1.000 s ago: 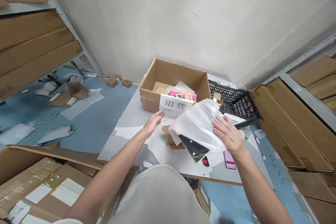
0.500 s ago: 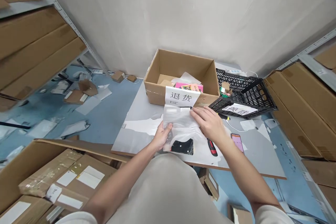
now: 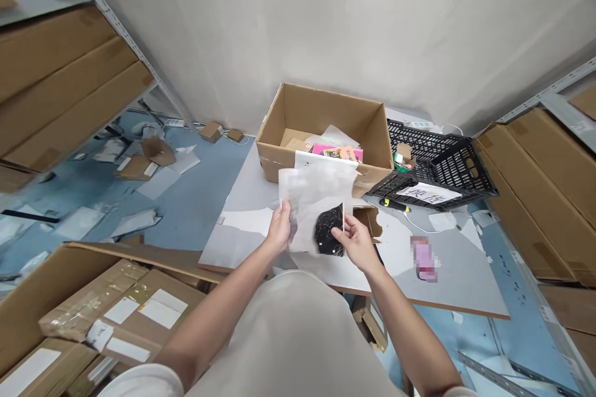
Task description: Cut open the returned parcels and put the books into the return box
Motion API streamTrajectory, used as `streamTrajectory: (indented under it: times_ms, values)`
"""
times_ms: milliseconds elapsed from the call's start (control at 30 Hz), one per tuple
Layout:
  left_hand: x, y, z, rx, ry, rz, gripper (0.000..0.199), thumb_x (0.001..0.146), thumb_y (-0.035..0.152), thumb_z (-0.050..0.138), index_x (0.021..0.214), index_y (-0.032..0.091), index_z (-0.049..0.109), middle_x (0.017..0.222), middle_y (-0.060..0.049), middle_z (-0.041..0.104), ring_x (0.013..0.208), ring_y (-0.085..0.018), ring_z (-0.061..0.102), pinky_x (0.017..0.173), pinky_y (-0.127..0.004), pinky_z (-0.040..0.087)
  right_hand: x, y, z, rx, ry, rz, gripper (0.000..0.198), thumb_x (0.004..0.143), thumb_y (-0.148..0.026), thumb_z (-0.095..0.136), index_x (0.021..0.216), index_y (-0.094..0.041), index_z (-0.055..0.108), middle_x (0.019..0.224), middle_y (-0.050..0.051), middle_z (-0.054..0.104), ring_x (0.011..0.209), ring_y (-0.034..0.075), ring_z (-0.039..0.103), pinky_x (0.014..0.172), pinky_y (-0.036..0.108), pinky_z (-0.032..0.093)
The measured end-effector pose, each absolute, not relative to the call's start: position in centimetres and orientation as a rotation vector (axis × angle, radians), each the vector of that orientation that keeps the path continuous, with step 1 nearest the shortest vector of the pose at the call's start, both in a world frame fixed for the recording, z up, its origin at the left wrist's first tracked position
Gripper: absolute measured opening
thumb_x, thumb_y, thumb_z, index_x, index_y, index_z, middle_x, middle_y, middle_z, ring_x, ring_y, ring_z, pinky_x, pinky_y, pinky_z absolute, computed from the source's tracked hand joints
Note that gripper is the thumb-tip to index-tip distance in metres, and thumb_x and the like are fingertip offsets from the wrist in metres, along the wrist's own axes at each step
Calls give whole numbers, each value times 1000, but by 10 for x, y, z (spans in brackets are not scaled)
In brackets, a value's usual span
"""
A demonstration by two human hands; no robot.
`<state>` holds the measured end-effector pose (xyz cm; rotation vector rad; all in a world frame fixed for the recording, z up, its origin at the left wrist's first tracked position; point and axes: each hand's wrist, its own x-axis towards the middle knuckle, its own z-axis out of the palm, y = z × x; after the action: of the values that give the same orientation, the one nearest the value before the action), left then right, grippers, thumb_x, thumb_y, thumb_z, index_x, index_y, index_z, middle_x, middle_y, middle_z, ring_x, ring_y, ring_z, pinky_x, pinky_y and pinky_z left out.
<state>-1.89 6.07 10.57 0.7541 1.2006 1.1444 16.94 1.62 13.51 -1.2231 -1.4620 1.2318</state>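
My left hand point(image 3: 279, 227) is closed on the left edge of a translucent white plastic bag point(image 3: 302, 189), raised over the table in front of my body. A flat black item with small white stars point(image 3: 328, 232) shows at the bag's lower right. My right hand point(image 3: 357, 243) pinches its right edge, thumb on top and fingers behind. Whether this item lies wholly inside the bag, I cannot tell. Behind the bag stands an open cardboard box point(image 3: 326, 99) holding a pink packet point(image 3: 323, 149) and papers; the bag partly hides its white sign.
A black plastic crate point(image 3: 437, 167) stands right of the box. A yellow-and-black tool point(image 3: 395, 205), a torn cardboard piece point(image 3: 370, 218) and a blurred-out pink phone point(image 3: 423, 258) lie on the table point(image 3: 465, 285). Left is a large carton of parcels point(image 3: 153, 304); shelves flank both sides.
My right hand has come down from the bag's top to the black item's right edge. The bag is lifted and spread; the torn cardboard piece now shows beside it.
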Motion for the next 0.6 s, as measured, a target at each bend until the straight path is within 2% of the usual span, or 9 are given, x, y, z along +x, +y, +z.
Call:
streamTrajectory:
  times_ms: [67,133,200,267,367,433,500,567,600]
  values:
    - [-35,69,100,831,1339,1195,66,77,71,41,102,14,61,90,-11,69,85,-25,65,76,-37,51,178,17,130,-1197,-1420,1251,35,85,-40,54,114,-21,50,101,7,68,90,20,66,79,37,54]
    - [-64,78,90,986,1628,1193,57,85,60,36,104,12,61,91,-12,68,87,-26,64,78,-39,50,189,14,126,-1219,-1421,1173,32,85,-40,54,111,-22,50,104,7,67,93,19,65,81,36,53]
    - [-102,84,79,1284,1952,1048,44,88,41,38,115,12,58,107,-14,65,104,-28,59,90,-41,45,203,9,123,-1262,-1430,1059,30,85,-40,54,109,-22,51,102,6,66,93,19,64,81,35,53]
    - [-135,87,65,1536,2142,845,46,88,22,34,131,16,46,132,-13,52,121,-29,48,100,-44,37,216,4,119,-1305,-1432,920,26,85,-37,55,105,-22,52,95,5,67,87,18,64,77,34,54]
    - [-157,90,47,1516,2204,479,49,85,11,31,131,16,48,143,-13,40,126,-30,44,104,-45,32,228,4,115,-1347,-1479,624,18,85,-31,55,100,-21,54,88,5,66,81,18,65,72,34,55]
    - [-149,93,39,1370,2181,369,45,85,13,37,128,10,51,139,-18,44,126,-31,43,105,-45,31,229,9,116,-1275,-1574,389,16,86,-24,52,101,-22,55,95,7,67,89,21,66,77,38,56]
    - [-129,91,39,1259,2203,336,49,85,22,45,130,3,46,138,-25,42,131,-37,35,105,-49,30,228,16,120,-1106,-1692,203,22,86,-15,48,106,-23,54,105,8,67,104,24,63,86,45,53]
    - [-105,82,49,1205,2185,485,65,85,38,49,137,1,35,145,-27,29,138,-40,18,105,-55,25,227,23,127,-931,-1799,88,31,86,-10,47,112,-25,52,114,8,65,115,25,57,93,52,49]
    - [-93,73,57,1169,2112,656,71,86,45,47,141,4,30,149,-25,22,140,-38,10,107,-56,21,227,25,130,-869,-1845,45,33,85,-9,48,114,-25,52,117,8,65,118,26,55,95,55,47]
